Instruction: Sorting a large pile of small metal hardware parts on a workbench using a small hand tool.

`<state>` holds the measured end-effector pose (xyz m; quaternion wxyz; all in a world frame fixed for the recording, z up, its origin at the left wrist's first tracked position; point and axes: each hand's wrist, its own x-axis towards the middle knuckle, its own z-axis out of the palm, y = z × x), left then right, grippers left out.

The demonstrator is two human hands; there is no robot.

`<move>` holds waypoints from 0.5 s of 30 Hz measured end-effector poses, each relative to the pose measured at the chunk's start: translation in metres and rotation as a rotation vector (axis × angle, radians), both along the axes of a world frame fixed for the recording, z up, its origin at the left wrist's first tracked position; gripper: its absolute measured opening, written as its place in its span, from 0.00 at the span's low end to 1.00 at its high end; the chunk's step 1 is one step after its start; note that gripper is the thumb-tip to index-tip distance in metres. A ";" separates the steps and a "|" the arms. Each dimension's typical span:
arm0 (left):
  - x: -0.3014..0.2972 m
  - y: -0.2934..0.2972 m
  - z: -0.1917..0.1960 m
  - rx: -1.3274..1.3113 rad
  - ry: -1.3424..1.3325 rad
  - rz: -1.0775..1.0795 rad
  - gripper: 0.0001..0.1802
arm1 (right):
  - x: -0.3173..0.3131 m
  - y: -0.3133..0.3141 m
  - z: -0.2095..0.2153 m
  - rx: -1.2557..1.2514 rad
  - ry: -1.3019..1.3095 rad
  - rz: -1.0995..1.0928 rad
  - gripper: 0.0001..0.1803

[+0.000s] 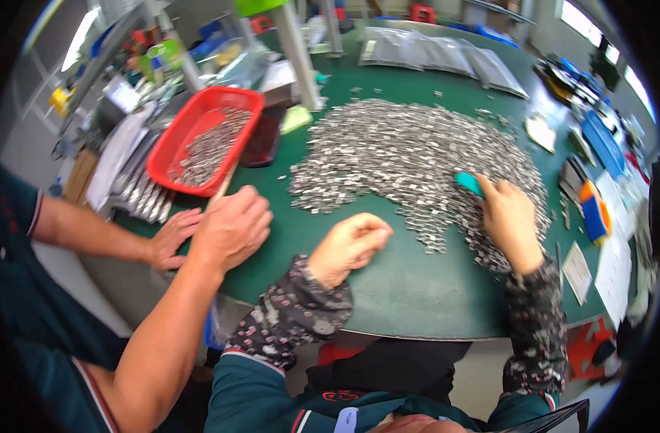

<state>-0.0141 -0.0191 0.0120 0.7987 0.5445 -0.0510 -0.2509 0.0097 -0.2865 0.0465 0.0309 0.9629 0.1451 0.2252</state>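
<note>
A broad heap of small flat silvery metal pieces is spread over the green table. My right hand is over the right part of the heap, its fingers closed on a small teal piece with a rounded end; the rest of that piece is hidden by the hand. Just in front of the heap's near edge is my left hand, its fingers curled in toward the thumb. What those fingers hold, if anything, does not show. Patterned dark sleeves cover both my forearms.
At my left a co-worker's hands rest by the table edge, near a red tray partly filled with similar pieces. Grey plastic bags lie at the back. On the right are a blue tray and an orange-and-blue object.
</note>
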 end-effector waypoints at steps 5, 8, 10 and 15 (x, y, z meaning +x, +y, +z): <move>0.000 0.001 -0.003 -0.012 -0.086 -0.040 0.06 | -0.037 0.035 0.009 0.340 -0.010 0.165 0.22; 0.005 -0.002 -0.005 -0.031 -0.055 -0.047 0.07 | -0.046 0.044 -0.001 0.370 0.046 0.189 0.23; 0.005 -0.002 -0.001 -0.027 -0.073 -0.058 0.08 | -0.047 0.049 -0.007 0.373 0.054 0.213 0.24; 0.006 -0.001 -0.008 -0.051 -0.050 -0.103 0.09 | -0.049 0.048 -0.016 0.377 0.054 0.224 0.26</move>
